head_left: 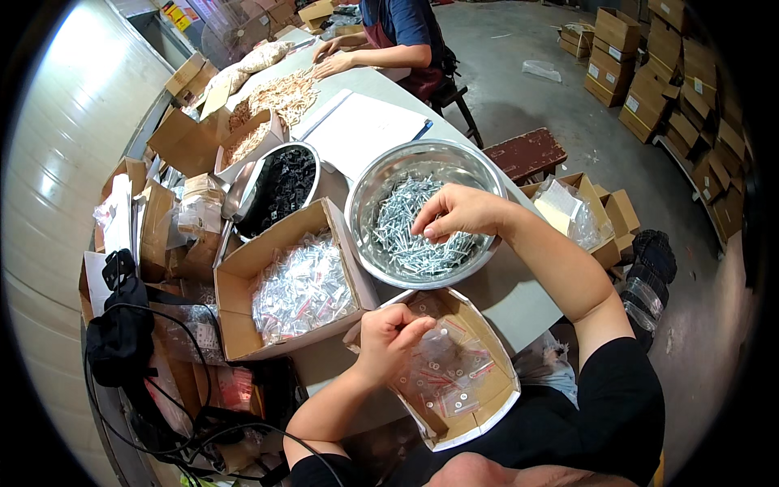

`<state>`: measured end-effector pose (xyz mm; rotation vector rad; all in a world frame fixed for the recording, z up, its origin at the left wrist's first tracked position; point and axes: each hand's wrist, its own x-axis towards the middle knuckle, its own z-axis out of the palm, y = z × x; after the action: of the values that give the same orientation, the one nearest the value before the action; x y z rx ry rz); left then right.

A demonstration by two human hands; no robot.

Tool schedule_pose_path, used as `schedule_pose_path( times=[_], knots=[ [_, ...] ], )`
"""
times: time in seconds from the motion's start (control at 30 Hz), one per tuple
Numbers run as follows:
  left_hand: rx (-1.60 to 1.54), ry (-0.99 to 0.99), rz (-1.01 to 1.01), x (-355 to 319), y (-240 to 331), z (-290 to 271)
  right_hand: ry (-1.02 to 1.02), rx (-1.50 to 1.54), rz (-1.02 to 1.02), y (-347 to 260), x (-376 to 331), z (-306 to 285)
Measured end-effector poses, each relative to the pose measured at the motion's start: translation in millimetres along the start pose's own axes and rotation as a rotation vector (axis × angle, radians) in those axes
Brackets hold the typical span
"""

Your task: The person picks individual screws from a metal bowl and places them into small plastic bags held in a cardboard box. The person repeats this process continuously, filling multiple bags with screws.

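Your right hand reaches into a steel bowl of silver screws at a crowded packing table, fingers bunched downward and pinching at the top of the pile; whether a screw is already between the fingertips cannot be made out. Your left hand hovers over the near edge of a low cardboard tray, fingers curled together around a small clear plastic bag held at its mouth. More small bags, flat and empty-looking with red strips, lie loose in the tray beneath it.

The bowl sits just beyond the tray, toward the middle of the table. To its left, touching the rim, stands an open cardboard box heaped with filled clear packets. Behind that box is a second steel bowl holding black plastic parts, and farther back a smaller box and a loose pile of pale wooden pieces. A white sheet of paper lies flat beyond the screw bowl.

At the far end of the table another person in a dark blue shirt works with both hands on the tabletop. A black strap and cables hang at the left edge, and stacked cartons line the concrete floor on the right.
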<state>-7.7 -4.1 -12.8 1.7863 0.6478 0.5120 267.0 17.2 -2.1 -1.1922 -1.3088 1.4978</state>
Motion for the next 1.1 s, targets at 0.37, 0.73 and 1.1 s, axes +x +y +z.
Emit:
schedule_pose_path(
  times=[0.37, 0.73, 1.1],
  knots=[
    [0.012, -0.138, 0.119, 5.0, -1.5, 1.2, 0.123, -0.636, -0.109, 4.1, 0.7, 10.3],
    [-0.036, -0.061, 0.258, 12.5, -1.7, 6.8, -0.122, -0.823, -0.081, 0.6, -4.2, 19.7],
    [-0.259, -0.19, 0.0, 5.5, -9.6, 0.2, -0.096, -0.687, -0.071, -8.0, -7.6, 18.4]
  ],
)
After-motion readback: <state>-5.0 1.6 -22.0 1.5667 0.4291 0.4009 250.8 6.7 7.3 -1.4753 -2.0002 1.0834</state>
